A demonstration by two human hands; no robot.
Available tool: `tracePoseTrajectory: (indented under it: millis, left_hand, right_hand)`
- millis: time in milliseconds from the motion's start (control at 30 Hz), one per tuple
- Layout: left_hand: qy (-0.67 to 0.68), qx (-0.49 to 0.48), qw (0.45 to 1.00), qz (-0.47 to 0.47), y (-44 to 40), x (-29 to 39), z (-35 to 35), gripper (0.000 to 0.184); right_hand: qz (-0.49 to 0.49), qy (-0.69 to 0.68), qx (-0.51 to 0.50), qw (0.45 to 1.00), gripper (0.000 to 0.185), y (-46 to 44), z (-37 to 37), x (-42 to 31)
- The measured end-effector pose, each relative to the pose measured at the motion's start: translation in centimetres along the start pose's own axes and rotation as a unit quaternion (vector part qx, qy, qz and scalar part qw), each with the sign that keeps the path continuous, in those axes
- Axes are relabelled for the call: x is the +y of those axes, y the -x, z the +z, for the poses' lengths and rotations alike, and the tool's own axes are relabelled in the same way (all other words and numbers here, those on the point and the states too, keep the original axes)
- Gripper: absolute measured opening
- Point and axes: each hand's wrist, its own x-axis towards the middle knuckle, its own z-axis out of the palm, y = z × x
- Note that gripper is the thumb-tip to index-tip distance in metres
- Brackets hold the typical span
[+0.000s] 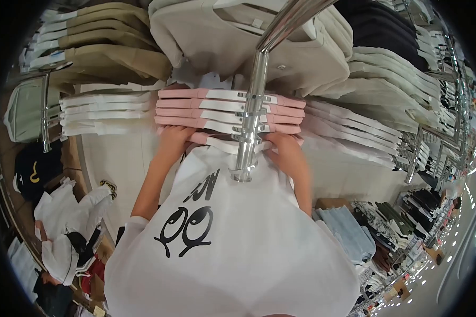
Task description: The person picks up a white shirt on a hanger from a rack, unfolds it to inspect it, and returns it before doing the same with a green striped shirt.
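Note:
Several pink-and-white garments (180, 108) hang in a row on a metal rail arm (247, 127) at the centre. My left hand (175, 137) is closed on the left part of the nearest pink-and-white garment (197, 138), its fingertips over the top edge. On the right side of the same row, my right hand (282, 148) is bent around the front garment's edge, with its fingers partly hidden behind the cloth. The rail's end reaches down in front of my white shirt, which has a black print.
Beige tops (296, 61) hang above the row. Brown garments (111, 58) are at the upper left and pale ones (391, 90) at the right. Folded jeans (346, 232) lie lower right. Another person in white (63, 216) is at the lower left.

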Motion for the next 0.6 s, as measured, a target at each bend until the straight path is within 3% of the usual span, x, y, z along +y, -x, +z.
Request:
tracePoseTrajectory:
  millis: [100, 167, 233, 267, 333, 600]
  left_hand:
    - [0.011, 0.011, 1.000, -0.001, 0.0, -1.4, -0.3, 0.041]
    - [0.018, 0.008, 1.000, -0.002, -0.2, -1.9, -0.1, 0.038]
    - [0.034, 0.008, 0.999, 0.001, -0.2, -2.0, 0.2, 0.037]
    - [0.048, 0.004, 0.999, -0.005, -0.1, -2.1, 0.2, 0.036]
    - [0.042, 0.009, 0.999, 0.011, -0.4, -1.6, -0.4, 0.035]
    - [0.070, 0.043, 0.997, 0.005, 0.5, -1.0, -0.6, 0.033]
  right_hand:
    - [-0.023, -0.062, 0.061, 0.996, 0.032, -0.4, -4.0, -2.0]
    - [-0.094, 0.028, 0.220, 0.970, 0.032, -1.6, -7.3, -4.3]
    - [-0.084, -0.005, 0.373, 0.924, 0.036, -3.4, -9.3, -6.6]
    - [-0.086, -0.002, 0.379, 0.921, 0.036, -4.7, -10.0, -6.4]
    - [-0.186, 0.157, 0.522, 0.818, 0.042, -7.6, -11.5, -5.2]
    - [-0.174, 0.199, 0.529, 0.807, 0.034, -13.0, -11.8, -4.2]
